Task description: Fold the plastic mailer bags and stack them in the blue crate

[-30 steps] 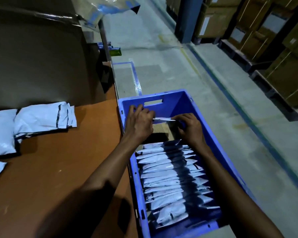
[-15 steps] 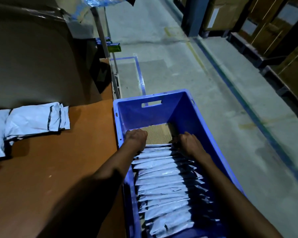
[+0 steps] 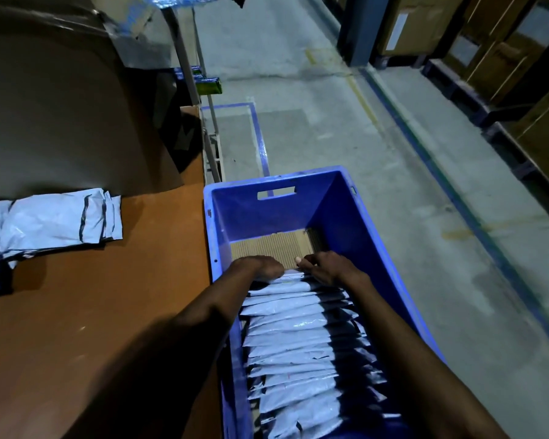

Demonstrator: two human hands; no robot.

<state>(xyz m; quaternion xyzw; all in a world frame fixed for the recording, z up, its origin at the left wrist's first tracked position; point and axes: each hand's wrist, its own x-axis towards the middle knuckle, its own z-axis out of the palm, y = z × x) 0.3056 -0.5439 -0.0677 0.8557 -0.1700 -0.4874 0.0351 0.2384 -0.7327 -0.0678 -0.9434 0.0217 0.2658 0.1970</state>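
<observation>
Your left hand point(image 3: 261, 267) and right hand point(image 3: 330, 270) both curl over the folded white plastic mailer bag point(image 3: 293, 276), farthest in the row of folded bags point(image 3: 292, 343) inside the blue plastic crate point(image 3: 267, 217). Let go early and it may spring open.

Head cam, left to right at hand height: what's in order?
Loose mailers on the table → blue crate left rim → left hand → right hand → crate's right wall → cardboard boxes. Folded mailers in the crate span both hands, so left out.
</observation>
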